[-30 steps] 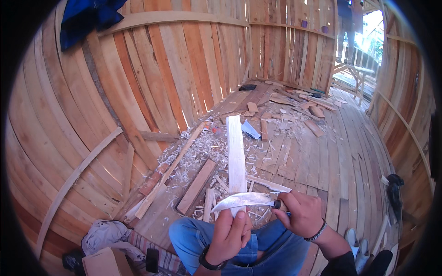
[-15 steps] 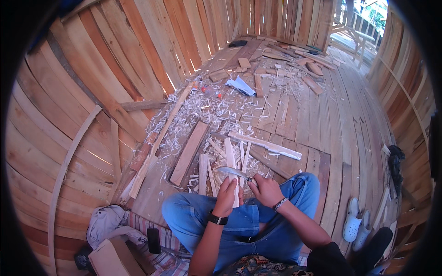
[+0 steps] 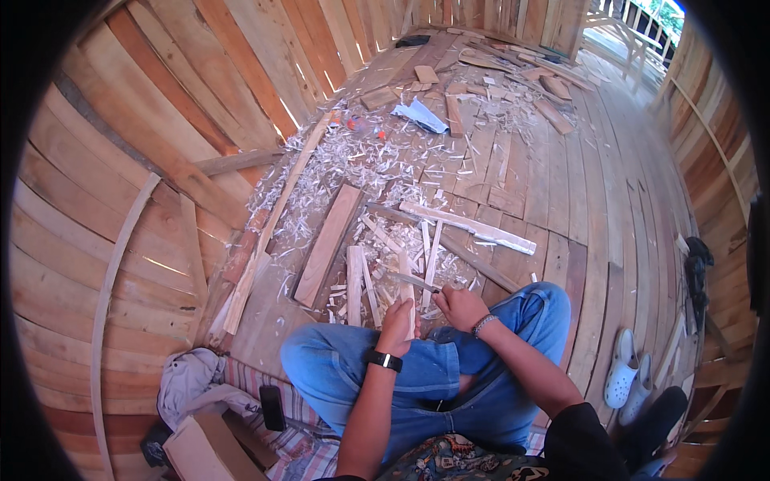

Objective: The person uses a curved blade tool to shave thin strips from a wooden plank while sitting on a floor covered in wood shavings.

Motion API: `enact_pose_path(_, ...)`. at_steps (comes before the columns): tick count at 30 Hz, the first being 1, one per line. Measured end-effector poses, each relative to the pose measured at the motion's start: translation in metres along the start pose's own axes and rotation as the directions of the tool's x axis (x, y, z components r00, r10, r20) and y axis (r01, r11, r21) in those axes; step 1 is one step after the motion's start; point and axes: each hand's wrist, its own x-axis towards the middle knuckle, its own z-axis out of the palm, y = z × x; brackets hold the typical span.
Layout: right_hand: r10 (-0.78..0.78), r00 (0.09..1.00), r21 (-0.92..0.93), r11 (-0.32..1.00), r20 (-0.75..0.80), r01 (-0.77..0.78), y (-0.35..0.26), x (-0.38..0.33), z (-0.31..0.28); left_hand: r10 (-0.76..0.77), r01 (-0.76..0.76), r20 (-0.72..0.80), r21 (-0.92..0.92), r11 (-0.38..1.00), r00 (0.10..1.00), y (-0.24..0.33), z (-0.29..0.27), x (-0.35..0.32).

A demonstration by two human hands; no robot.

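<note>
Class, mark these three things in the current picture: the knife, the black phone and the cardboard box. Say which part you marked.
Knife (image 3: pixel 420 283): head view, on the blade.
Black phone (image 3: pixel 273 408): head view, middle of its dark upper face.
Cardboard box (image 3: pixel 192 453): head view, on a brown panel.

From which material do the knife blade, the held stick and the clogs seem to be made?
Knife blade: probably bare metal, grey and smooth-looking. Held stick: apparently raw wood, pale like the shavings nearby. Clogs: perhaps matte foam or rubber, light-coloured, with small holes.
</note>
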Motion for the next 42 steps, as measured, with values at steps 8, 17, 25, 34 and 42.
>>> enact_pose_path(8, -0.049, 0.999, -0.083, 0.995, -0.024, 0.047, 0.016, 0.001, -0.006, 0.021, -0.021, 0.016, 0.028, 0.999, 1.000, -0.002, 0.002, -0.007)
enact_pose_path(17, -0.030, 0.985, -0.137, 0.989, 0.172, 0.054, 0.020, 0.006, 0.005, -0.029, 0.027, 0.010, 0.138, 0.990, 1.000, -0.016, -0.008, 0.010)
enact_pose_path(25, -0.081, 0.973, -0.098, 0.990, 0.215, 0.105, 0.033, 0.030, 0.030, -0.176, 0.189, -0.102, 0.147, 0.971, 0.979, -0.023, -0.016, 0.024)
enact_pose_path(34, -0.034, 0.965, -0.147, 0.986, 0.261, 0.074, 0.045, 0.039, 0.031, -0.181, 0.220, -0.186, 0.214, 0.952, 0.966, -0.034, -0.020, 0.041)
enact_pose_path(42, 0.040, 0.968, -0.116, 0.993, 0.246, -0.011, 0.054, 0.048, 0.038, -0.210, 0.252, -0.180, 0.252, 0.934, 0.961, -0.025, -0.009, 0.030)
